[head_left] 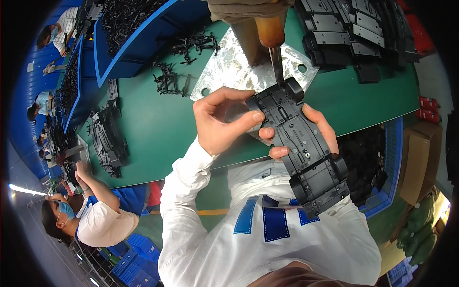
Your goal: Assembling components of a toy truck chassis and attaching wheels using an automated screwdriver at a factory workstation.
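Note:
A black plastic toy-car chassis [297, 138], long and with wheel arches, is held tilted above the front edge of the table. My right hand [321, 125] wraps it from beneath; fingertips show along its left side and one digit along its right, while the palm is hidden. At the chassis's far left corner, the thumb and index finger of my left hand [222, 119] press against its edge. A tool with an amber handle [270, 31] and a metal shaft [276, 64] hangs from above. Its tip meets the chassis's far end, though contact is hard to judge.
A shiny metal plate [220, 69] lies on the green table [153, 129]. Small black parts [167, 79] lie beside a blue bin [138, 45]. Black chassis pieces [334, 28] are stacked at far right. A blue crate [394, 167] stands below; a co-worker [103, 215] sits left.

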Demonstrator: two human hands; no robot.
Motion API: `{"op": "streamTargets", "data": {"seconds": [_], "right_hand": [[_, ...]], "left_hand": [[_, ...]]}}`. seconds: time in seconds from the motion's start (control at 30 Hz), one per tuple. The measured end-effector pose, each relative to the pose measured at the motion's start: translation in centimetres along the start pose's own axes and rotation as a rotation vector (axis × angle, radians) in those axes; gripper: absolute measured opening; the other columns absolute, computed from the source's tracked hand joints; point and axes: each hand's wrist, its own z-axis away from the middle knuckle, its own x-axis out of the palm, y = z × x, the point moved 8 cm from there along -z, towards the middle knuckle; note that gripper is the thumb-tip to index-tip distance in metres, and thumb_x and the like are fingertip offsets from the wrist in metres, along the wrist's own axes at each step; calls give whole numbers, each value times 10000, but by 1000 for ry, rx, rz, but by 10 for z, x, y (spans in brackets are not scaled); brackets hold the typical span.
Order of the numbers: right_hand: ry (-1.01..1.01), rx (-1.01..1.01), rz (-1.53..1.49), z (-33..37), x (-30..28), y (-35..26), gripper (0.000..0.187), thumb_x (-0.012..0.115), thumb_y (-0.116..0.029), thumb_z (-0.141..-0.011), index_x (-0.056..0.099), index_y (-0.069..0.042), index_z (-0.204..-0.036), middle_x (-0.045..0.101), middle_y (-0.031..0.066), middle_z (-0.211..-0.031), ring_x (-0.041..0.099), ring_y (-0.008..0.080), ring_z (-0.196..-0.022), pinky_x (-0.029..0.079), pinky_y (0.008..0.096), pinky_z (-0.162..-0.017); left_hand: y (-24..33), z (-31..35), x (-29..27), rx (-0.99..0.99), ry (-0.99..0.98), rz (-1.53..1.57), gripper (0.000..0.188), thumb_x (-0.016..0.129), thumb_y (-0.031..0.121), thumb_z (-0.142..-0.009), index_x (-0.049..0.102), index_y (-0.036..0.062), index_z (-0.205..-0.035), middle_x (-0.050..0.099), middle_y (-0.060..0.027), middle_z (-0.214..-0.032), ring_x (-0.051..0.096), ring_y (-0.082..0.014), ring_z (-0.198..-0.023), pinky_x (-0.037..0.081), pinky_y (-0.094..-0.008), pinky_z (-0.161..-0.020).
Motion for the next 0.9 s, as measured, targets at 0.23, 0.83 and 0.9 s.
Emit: {"op": "streamTargets", "data": {"seconds": [0.23, 0.83, 0.9], "right_hand": [[-21, 11, -14, 0, 2, 1, 537, 350, -431, -1030, 527, -16, -1322, 653, 187, -1057, 662, 273, -729, 575, 318, -622], [-89, -13, -34, 1, 6, -1, 553, 422, -371, -1014, 397, 37, -1386, 530, 198, -1189, 498, 271, -981, 468, 319, -628], [-90, -21, -45, 1, 9, 0, 552, 423, -369, -1013, 396, 37, -1385, 530, 198, -1187, 497, 271, -976, 467, 317, -623]], "left_hand": [[-2, 0, -1, -8, 8, -7, 363, 840, 29, -729, 689, -55, -1049, 707, -99, -931, 653, -134, -875, 511, -287, -836], [-2, 0, -1, -2, -2, -19, 366, 840, 38, -727, 695, -49, -1052, 711, -105, -953, 653, -142, -902, 507, -294, -858], [-2, 1, -1, 2, 0, -24, 365, 839, 36, -729, 695, -50, -1053, 711, -104, -954, 653, -141, -902, 508, -291, -854]]}}
